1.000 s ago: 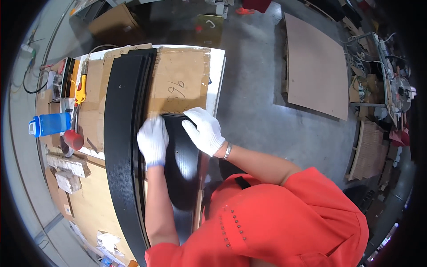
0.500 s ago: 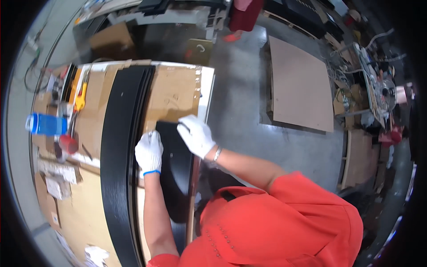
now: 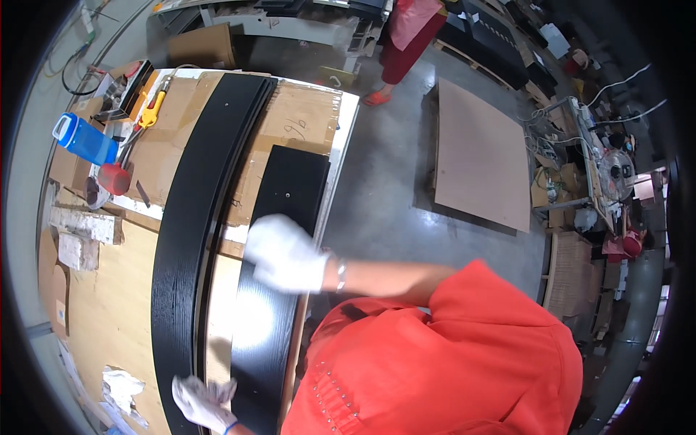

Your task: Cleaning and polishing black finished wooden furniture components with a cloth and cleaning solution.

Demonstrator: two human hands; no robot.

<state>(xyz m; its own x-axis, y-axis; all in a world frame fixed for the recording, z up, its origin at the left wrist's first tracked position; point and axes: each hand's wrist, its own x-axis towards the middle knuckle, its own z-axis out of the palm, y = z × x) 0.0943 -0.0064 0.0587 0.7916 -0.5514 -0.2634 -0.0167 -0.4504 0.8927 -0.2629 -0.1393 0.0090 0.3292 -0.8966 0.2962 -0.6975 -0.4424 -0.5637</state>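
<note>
A black board point(image 3: 283, 194) with a small round spot near its far end lies on the worktable, light glaring off its middle. My right hand point(image 3: 286, 255), in a white glove, is over this board; motion blurs its fingers, and I cannot tell whether they hold anything. Left of it lies a stack of long black boards point(image 3: 190, 210). My left hand point(image 3: 203, 404), gloved too, is at the stack's near end by the gap between the boards. Its thumb and fingers stand apart with nothing visible between them.
Flattened cardboard point(image 3: 293, 130) covers the table's far part. At the left are a blue bottle point(image 3: 88, 141), a red mallet head point(image 3: 114, 179) and a yellow-handled tool point(image 3: 151, 112). A large flat panel stack point(image 3: 482, 156) rests on the floor. Another person point(image 3: 409, 43) stands beyond the table.
My hands have left the right board's far end. The left came back toward me along the stack; the right moved nearer over the board. My view has shifted, showing more of the board.
</note>
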